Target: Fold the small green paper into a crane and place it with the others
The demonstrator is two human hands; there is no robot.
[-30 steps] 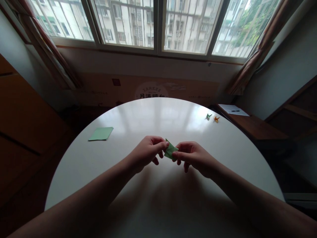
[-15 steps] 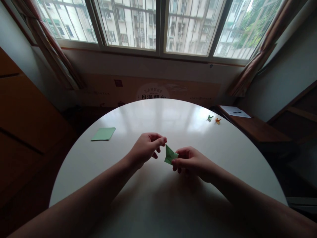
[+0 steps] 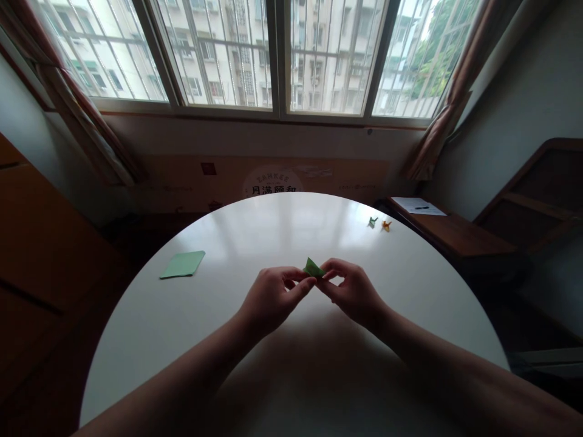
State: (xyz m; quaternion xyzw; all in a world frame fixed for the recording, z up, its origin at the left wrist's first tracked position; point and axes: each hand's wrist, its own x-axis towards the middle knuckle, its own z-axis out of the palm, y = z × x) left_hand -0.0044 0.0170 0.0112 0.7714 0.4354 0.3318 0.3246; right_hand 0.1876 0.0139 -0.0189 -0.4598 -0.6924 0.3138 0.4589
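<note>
A small folded piece of green paper (image 3: pixel 313 267) is held above the white table, with its pointed tip up. My left hand (image 3: pixel 277 295) pinches its left and lower edge between thumb and fingers. From the other side my right hand (image 3: pixel 350 288) grips it the same way, and the two thumbs nearly meet under it. The fingertips hide the paper's lower part.
On the round white table (image 3: pixel 191 340), a stack of light green paper (image 3: pixel 183 264) lies at the left. A green folded paper figure (image 3: pixel 373 222) and an orange one (image 3: pixel 387 226) stand at the far right. Beyond them, a brown side table (image 3: pixel 473 235) holds a white sheet (image 3: pixel 419 206) and a pen.
My left hand, apart from the paper before, has come right and taken hold of it. The paper has tilted and risen slightly in view. The head view has shifted a little.
</note>
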